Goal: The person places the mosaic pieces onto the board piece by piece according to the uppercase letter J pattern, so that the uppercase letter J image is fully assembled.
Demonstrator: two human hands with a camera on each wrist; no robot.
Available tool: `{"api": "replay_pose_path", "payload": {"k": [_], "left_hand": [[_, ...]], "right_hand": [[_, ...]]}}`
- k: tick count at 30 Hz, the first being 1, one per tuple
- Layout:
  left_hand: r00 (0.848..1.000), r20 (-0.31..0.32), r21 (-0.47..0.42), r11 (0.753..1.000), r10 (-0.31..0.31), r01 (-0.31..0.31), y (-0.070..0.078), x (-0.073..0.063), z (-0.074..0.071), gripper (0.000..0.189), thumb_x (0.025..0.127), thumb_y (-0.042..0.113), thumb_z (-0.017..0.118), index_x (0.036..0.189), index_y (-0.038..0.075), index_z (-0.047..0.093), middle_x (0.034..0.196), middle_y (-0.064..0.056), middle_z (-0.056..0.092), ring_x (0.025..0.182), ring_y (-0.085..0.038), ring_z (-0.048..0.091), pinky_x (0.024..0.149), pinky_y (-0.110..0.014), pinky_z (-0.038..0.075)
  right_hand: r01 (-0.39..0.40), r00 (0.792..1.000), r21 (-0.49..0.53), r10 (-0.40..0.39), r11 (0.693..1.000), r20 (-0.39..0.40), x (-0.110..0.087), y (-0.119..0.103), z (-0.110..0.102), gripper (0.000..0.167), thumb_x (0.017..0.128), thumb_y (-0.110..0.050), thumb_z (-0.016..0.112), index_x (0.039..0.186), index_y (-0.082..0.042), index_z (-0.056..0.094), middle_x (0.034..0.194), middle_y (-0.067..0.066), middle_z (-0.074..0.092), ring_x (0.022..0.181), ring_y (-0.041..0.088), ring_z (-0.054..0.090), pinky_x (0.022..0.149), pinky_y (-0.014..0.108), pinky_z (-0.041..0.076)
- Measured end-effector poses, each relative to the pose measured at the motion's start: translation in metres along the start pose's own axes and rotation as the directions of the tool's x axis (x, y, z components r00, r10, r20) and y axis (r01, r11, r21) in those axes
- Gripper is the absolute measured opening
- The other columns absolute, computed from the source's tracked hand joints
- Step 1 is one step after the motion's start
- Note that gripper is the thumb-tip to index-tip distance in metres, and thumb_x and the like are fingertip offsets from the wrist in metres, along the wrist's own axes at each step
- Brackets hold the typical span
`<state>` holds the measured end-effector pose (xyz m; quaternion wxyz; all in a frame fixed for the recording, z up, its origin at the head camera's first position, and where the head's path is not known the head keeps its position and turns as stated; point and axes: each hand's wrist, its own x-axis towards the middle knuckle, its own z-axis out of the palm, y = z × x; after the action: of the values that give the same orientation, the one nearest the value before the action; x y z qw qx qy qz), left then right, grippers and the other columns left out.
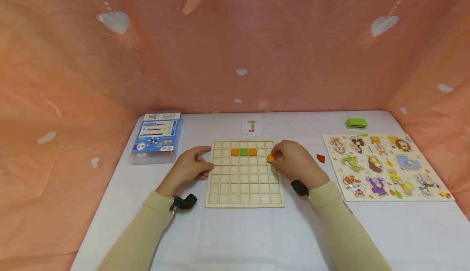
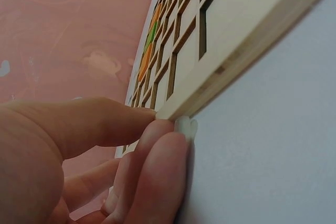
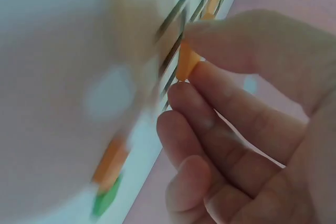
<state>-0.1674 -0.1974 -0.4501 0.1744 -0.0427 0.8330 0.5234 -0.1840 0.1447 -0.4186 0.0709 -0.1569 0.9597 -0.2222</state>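
Note:
A square wooden grid board (image 1: 235, 203) lies flat between the hands. In its second row sit an orange tile (image 1: 235, 152), a green tile (image 1: 244, 152) and another orange tile (image 1: 252, 152). My left hand (image 1: 188, 166) touches the board's left edge, index finger and thumb spread along it; the left wrist view shows the thumb (image 2: 113, 124) and curled fingertips right at that edge. Near the right edge, my right hand (image 1: 298, 163) pinches an orange tile (image 3: 186, 61) between thumb and index finger, close over the last column. Its other fingers are curled below.
Behind the board lies a small card (image 1: 252, 127) with a printed coloured pattern. A clear box with a blue label (image 1: 156, 137) stands back left. A red piece (image 1: 321, 158), an animal puzzle board (image 1: 389, 167) and a green-topped block (image 1: 356, 123) are on the right.

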Motion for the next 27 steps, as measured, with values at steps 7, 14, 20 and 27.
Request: {"api": "replay_pose_path", "payload": {"k": [7, 14, 20, 27], "left_hand": [[1.0, -0.006, -0.004, 1.0, -0.002, 0.002, -0.003, 0.001, 0.0, 0.068, 0.095, 0.01, 0.08, 0.158, 0.011, 0.053, 0.089, -0.011, 0.072, 0.068, -0.016, 0.069, 0.066, -0.028, 0.066], [1.0, 0.0, -0.02, 1.0, -0.009, 0.009, -0.002, 0.002, 0.002, 0.069, 0.095, 0.01, 0.081, 0.158, 0.012, 0.053, 0.089, -0.011, 0.071, 0.067, -0.015, 0.07, 0.066, -0.028, 0.066], [1.0, -0.012, -0.006, 1.0, -0.007, 0.007, -0.002, 0.001, 0.002, 0.069, 0.094, 0.008, 0.08, 0.157, 0.011, 0.054, 0.087, -0.01, 0.071, 0.066, -0.015, 0.069, 0.065, -0.028, 0.066], [1.0, -0.011, -0.004, 1.0, 0.009, -0.009, -0.002, 0.001, 0.001, 0.068, 0.094, 0.009, 0.08, 0.157, 0.01, 0.054, 0.088, -0.01, 0.071, 0.066, -0.014, 0.07, 0.065, -0.029, 0.066]], "right_hand": [[0.106, 0.993, 0.013, -0.107, 0.994, 0.042, 0.025, -0.036, 0.017, 0.023, 0.09, -0.015, 0.079, 0.112, -0.007, 0.08, 0.106, 0.005, 0.074, 0.097, 0.023, 0.068, 0.093, 0.042, 0.061], [0.181, 0.983, -0.038, -0.18, 0.983, 0.038, 0.033, -0.051, 0.031, 0.017, 0.09, -0.012, 0.079, 0.106, -0.01, 0.081, 0.101, 0.002, 0.071, 0.094, 0.02, 0.065, 0.084, 0.039, 0.061], [0.21, 0.978, -0.062, -0.208, 0.976, 0.033, 0.033, -0.055, 0.034, 0.017, 0.091, -0.013, 0.08, 0.107, -0.009, 0.081, 0.102, 0.003, 0.072, 0.097, 0.021, 0.066, 0.086, 0.039, 0.063], [0.219, 0.976, -0.07, -0.218, 0.973, 0.026, 0.032, -0.055, 0.035, 0.014, 0.093, -0.011, 0.079, 0.106, -0.01, 0.082, 0.103, 0.003, 0.073, 0.098, 0.022, 0.067, 0.088, 0.04, 0.063]]}}
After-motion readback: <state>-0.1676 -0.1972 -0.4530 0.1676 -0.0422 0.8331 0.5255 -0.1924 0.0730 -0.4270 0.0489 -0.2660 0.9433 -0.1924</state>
